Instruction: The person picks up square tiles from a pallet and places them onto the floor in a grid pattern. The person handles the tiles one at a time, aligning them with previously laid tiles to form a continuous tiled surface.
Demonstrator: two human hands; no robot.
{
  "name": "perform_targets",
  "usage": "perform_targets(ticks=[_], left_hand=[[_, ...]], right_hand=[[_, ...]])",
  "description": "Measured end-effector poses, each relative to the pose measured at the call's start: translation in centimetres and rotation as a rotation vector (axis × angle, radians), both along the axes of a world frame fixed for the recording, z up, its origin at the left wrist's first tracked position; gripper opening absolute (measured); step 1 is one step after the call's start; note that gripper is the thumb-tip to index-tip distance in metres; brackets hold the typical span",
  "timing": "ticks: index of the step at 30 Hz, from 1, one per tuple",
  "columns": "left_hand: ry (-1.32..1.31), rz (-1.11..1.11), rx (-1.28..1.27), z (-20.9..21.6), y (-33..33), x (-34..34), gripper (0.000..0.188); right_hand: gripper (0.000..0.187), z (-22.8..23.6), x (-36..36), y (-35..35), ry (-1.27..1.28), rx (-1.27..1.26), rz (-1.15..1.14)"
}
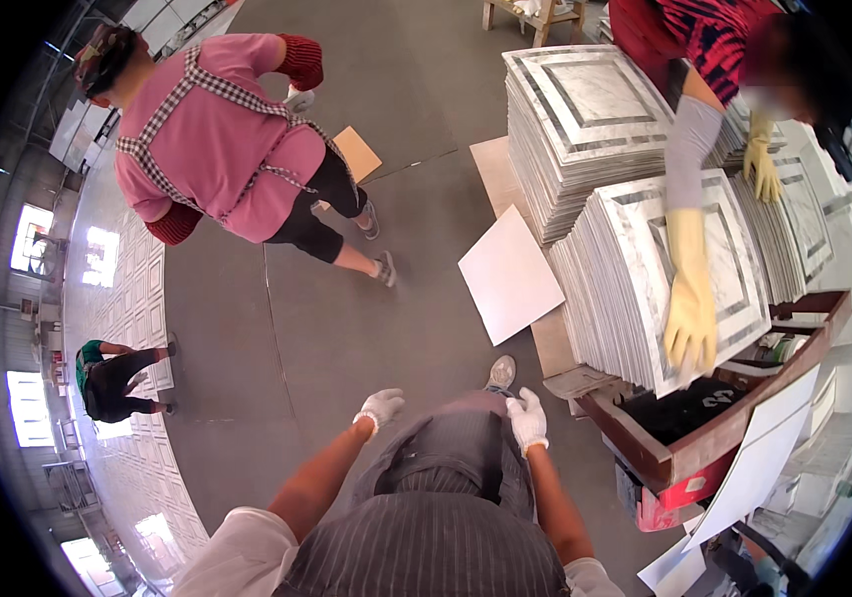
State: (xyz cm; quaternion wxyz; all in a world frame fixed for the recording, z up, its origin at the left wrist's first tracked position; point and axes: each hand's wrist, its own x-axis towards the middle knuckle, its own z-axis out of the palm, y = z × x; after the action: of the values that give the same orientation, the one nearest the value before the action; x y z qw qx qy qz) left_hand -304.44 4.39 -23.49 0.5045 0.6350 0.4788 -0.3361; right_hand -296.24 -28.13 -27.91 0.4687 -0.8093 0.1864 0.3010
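My left hand (382, 409), in a white knit glove, hangs in the air left of my striped apron (426, 537). Its fingers are loosely stretched out, and nothing shows in them. On the other side, my right hand (527, 422) wears the same kind of glove. Its fingers are a little apart and it holds nothing. Ahead of it, to the right, stands a stack of marble-patterned square panels (684, 279). A co-worker's yellow-gloved hand (689, 323) rests on this stack. A white square sheet (512, 276) lies on the floor beside the stacks.
Another panel stack (590, 109) stands farther back. A brown wooden cart (664, 453) holds dark material at the right, with a white board (754, 463) leaning by it. A person in pink (217, 139) walks at the left. Another person (122, 383) stands by laid-out panels (137, 328).
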Motion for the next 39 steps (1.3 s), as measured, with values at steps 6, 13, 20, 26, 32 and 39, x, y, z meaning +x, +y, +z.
perform_targets(ticks=[6, 13, 20, 26, 32, 39], left_hand=[[-0.106, -0.196, 0.131, 1.8, -4.9, 0.8, 0.043], [0.106, -0.489, 0.236, 2.1, -8.4, 2.4, 0.043], [0.042, -0.831, 0.334, -5.7, -8.4, 2.3, 0.059], [0.018, -0.83, 0.414, -6.1, -7.4, 3.7, 0.062], [-0.052, -0.776, 0.403, -6.5, -5.9, 5.3, 0.055], [-0.023, -0.667, 0.305, -4.5, -4.5, 6.9, 0.05]], right_hand=[[0.055, 1.0, 12.8, -0.3, 0.004, -0.174, 0.29], [0.06, -5.6, 22.3, -1.7, 0.005, -0.378, 0.401], [0.077, -17.1, 28.5, -3.8, -0.094, -0.469, 0.477], [0.087, -20.8, 32.0, -1.9, -0.04, -0.824, 0.563], [0.09, -33.8, 29.3, -8.4, 0.033, -0.45, 0.301], [0.038, -34.2, 19.6, 3.2, 0.355, -0.103, 0.438]])
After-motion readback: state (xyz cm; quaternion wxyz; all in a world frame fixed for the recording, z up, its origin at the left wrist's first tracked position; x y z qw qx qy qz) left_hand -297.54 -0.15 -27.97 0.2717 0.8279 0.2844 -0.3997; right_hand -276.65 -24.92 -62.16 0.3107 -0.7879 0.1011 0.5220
